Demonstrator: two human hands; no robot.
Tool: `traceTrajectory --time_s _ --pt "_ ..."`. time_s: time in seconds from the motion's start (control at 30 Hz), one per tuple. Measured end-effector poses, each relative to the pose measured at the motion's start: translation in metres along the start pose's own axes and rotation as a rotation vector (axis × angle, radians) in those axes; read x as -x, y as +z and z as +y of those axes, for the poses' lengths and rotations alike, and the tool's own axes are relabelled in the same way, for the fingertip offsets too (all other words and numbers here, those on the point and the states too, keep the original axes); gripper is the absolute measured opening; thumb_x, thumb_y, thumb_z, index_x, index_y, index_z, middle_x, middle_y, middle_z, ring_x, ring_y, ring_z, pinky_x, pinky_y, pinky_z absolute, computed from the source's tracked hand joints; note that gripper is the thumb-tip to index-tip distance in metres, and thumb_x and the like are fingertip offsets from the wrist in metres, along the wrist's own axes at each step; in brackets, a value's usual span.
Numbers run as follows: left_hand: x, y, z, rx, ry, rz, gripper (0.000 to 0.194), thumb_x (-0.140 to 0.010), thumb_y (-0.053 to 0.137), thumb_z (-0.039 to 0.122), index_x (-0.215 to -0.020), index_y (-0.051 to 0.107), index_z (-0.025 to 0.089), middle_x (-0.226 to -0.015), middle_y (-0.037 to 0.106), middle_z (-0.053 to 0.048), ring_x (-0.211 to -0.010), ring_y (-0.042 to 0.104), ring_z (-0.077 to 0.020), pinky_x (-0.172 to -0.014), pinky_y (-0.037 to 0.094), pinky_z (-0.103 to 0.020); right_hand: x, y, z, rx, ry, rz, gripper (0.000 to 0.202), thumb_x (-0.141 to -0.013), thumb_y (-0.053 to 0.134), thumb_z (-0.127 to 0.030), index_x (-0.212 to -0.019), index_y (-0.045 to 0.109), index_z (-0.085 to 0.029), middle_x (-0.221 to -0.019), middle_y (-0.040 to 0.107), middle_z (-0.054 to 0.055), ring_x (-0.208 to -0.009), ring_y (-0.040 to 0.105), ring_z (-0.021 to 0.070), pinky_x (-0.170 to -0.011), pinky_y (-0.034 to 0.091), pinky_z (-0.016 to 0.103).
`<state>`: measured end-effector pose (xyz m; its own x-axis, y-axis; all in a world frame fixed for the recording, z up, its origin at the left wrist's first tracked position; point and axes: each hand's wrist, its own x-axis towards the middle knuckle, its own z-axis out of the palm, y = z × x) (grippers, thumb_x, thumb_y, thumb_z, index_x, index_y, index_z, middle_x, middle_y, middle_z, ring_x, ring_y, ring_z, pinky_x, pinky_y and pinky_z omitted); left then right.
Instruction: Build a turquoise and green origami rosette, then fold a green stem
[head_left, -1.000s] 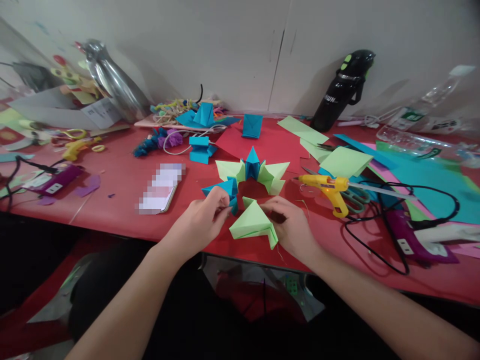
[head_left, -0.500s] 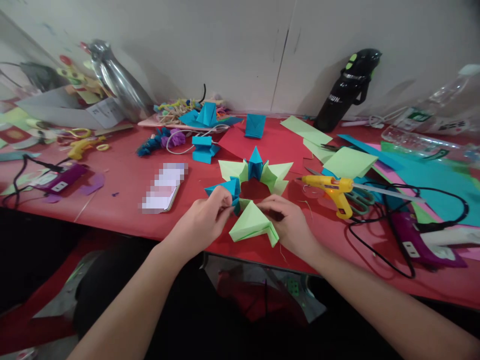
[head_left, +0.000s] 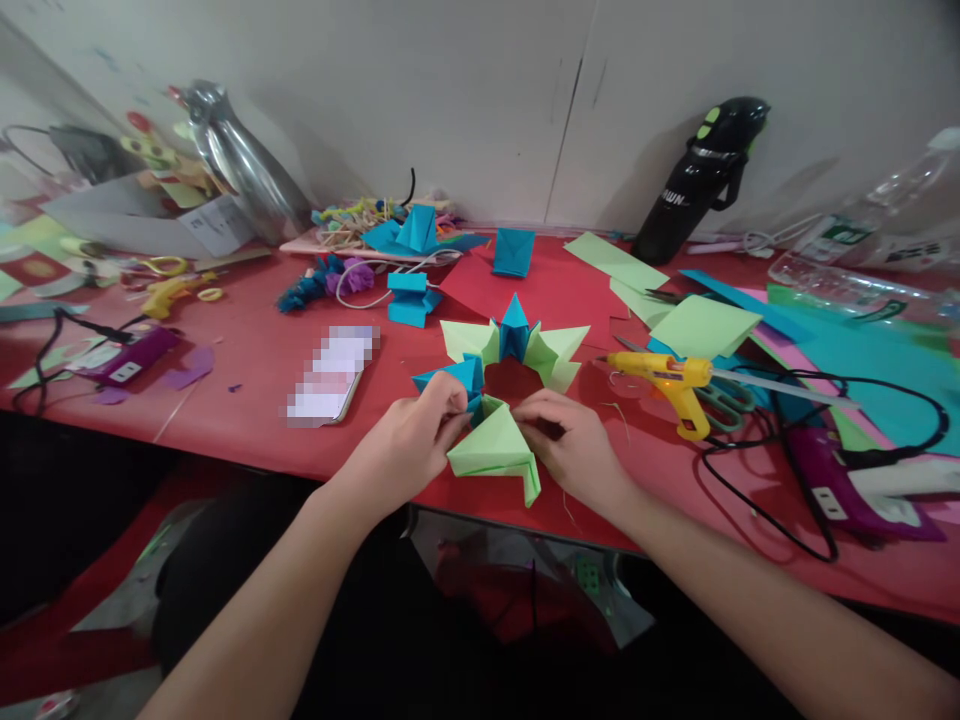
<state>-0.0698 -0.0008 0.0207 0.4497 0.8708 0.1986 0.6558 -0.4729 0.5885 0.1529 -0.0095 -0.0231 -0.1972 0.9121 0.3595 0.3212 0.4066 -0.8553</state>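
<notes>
A ring of folded paper pieces lies on the red table in front of me. Its far side has a blue folded piece (head_left: 514, 330) between two light green ones (head_left: 553, 352). My left hand (head_left: 424, 430) is closed, thumb and finger pinching the blue folded paper piece (head_left: 456, 376) at the ring's left. On the near side, my right hand (head_left: 568, 437) pinches the edge of a light green folded paper piece (head_left: 491, 445), which sits against the blue one. Whether those two are joined is hidden by my fingers.
A yellow glue gun (head_left: 667, 380) lies to the right, with scissors (head_left: 727, 402), a black cord and a purple power strip (head_left: 821, 475). A phone (head_left: 334, 380) rests at left. Behind are loose blue folded pieces (head_left: 513, 252), red paper (head_left: 480, 285) and a black bottle (head_left: 697, 185).
The near light green piece has turned and shifted slightly left, closer to the blue piece at my left hand. Both hands stay in nearly the same place.
</notes>
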Motion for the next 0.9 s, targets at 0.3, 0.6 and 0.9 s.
traceTrajectory --time_s 0.3,0.6,0.9 --pt "-0.002 -0.003 0.001 0.06 -0.03 -0.016 0.015 -0.093 0.056 0.014 -0.099 0.046 0.024 -0.084 0.068 0.002 -0.08 0.071 -0.0161 -0.066 0.046 -0.022 -0.004 0.001 -0.005 -0.046 -0.003 -0.14 0.019 -0.089 0.061 -0.006 -0.078 0.068 -0.021 -0.084 0.067 0.001 -0.079 0.062 0.0141 -0.072 0.047 0.026" --pt "-0.002 -0.008 -0.002 0.145 -0.116 -0.048 0.017 -0.093 0.056 0.017 -0.108 0.059 0.024 -0.096 0.076 0.001 -0.095 0.074 -0.0184 -0.077 0.053 -0.025 -0.02 0.005 0.004 -0.088 -0.055 -0.205 0.016 -0.089 0.062 -0.01 -0.079 0.068 -0.021 -0.086 0.067 0.002 -0.081 0.062 0.0152 -0.072 0.047 0.028" --pt "0.0 -0.007 -0.005 0.054 -0.082 -0.072 0.025 -0.095 0.051 0.019 -0.114 0.068 0.025 -0.1 0.076 -0.002 -0.087 0.071 -0.0173 -0.074 0.052 -0.026 -0.026 0.004 0.007 -0.03 -0.096 -0.219 0.017 -0.09 0.062 -0.009 -0.08 0.07 -0.021 -0.088 0.069 0.002 -0.082 0.064 0.0152 -0.073 0.048 0.027"
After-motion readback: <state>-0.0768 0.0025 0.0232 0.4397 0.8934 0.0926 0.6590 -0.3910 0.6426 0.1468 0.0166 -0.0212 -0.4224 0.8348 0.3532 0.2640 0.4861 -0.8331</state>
